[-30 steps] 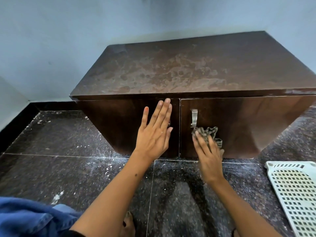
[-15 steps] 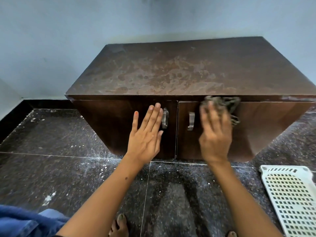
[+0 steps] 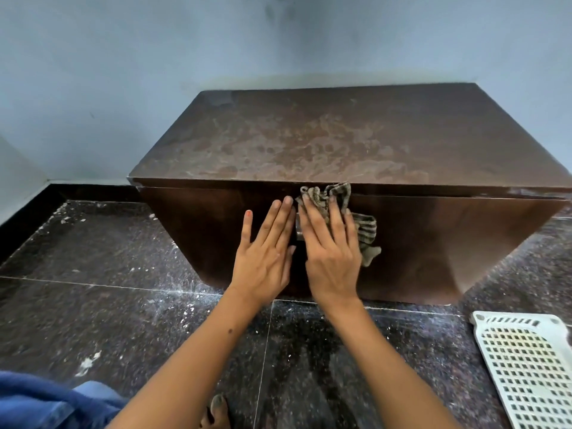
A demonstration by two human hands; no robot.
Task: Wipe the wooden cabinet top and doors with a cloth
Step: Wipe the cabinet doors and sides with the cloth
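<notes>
Pressing a crumpled grey-striped cloth [image 3: 340, 209] flat-fingered against the dark wooden cabinet door [image 3: 433, 243], the right hand's [image 3: 332, 258] unclamped grip risks dropping it.

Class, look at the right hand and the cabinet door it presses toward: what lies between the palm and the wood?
In the head view, the striped cloth lies between the right hand and the cabinet door, bunching out past the fingers.

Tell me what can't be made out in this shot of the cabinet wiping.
- Door handles: head view, covered by the left hand and right hand; only a sliver of metal shows.
- Cloth: partly under the right hand.
- White perforated tray: cut off by the right edge.
- Cabinet interior: doors closed.
</notes>
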